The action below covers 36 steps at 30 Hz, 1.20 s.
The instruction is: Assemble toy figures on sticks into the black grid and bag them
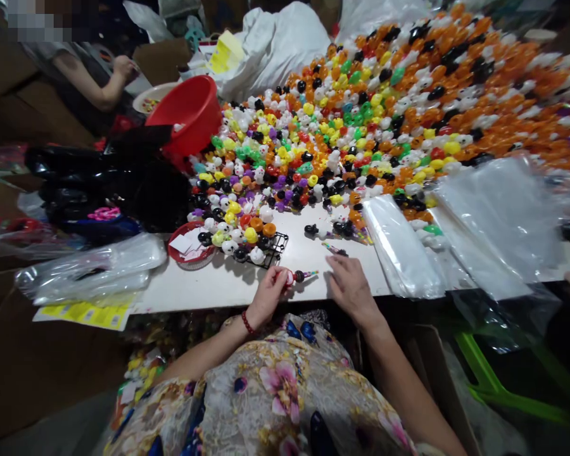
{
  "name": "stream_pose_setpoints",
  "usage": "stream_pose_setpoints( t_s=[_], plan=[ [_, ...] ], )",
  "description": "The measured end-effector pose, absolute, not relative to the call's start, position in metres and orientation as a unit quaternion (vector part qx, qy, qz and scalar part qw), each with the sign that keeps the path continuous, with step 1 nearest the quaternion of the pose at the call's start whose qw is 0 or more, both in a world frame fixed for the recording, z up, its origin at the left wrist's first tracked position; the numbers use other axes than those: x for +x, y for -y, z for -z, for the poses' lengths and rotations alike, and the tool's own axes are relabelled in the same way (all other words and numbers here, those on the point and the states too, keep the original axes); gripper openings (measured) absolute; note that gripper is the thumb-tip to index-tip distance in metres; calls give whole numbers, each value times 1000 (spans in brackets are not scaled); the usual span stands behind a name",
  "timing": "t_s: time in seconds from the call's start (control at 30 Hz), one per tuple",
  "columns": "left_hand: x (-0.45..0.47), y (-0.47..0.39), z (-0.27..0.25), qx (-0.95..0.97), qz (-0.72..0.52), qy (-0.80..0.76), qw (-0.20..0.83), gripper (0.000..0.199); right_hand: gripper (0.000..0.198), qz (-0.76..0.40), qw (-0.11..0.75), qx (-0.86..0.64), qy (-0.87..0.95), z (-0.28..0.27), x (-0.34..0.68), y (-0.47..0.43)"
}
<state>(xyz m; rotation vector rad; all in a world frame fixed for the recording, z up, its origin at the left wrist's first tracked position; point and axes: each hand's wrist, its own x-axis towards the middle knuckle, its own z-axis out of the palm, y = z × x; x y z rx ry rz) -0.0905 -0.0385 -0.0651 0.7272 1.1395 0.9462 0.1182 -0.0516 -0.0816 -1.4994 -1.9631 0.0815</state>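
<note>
My left hand (pixel 269 292) is closed in a pinch near the table's front edge. It holds a small plastic toy (pixel 299 276) with a red and white end, a dark middle and a thin multicoloured stick that points right. My right hand (pixel 353 288) is over the white tabletop (pixel 304 237), fingers apart, with nothing visible in them. Just beyond its fingertips lies another dark toy with a multicoloured stick (pixel 335 249). Farther back, a few black toys (pixel 342 228) rest on the table. A black grid rack (pixel 278 248) to the left is partly covered by round-headed toys.
A large heap of colourful plastic toys (pixel 361 114) covers the back and right. Clear plastic bags (pixel 403 247) lie at right, more bags (pixel 95 266) at left. A red basket (pixel 190 253) holds white paper slips. Beyond are a red basin (pixel 187 114) and another person's arm (pixel 95 88).
</note>
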Motion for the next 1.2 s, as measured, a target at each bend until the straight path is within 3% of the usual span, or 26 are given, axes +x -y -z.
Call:
stream_pose_setpoints(
  t_s=[0.3,0.57,0.67,0.77,0.93,1.03,1.2],
  plan=[
    [-101,49,56,406,-387,-485,671,51,22,-134,249,-583,761,91,67,75],
    [-129,52,52,430,-356,-492,668,45,12,-265,335,-605,672,99,61,58],
    [-148,55,39,557,-344,-507,561,31,13,-361,372,-626,583,92,54,47],
    [-163,45,20,706,-382,-482,350,21,15,-447,411,-614,504,84,46,27],
    [-162,-2,-7,840,-338,-414,97,34,11,-481,426,-598,478,77,37,-9],
    [-153,-32,-10,890,-259,-372,50,42,10,-453,420,-601,507,80,36,-21],
    [-147,-58,6,913,-166,-364,80,44,7,-378,411,-612,560,91,36,-31]
  ],
)
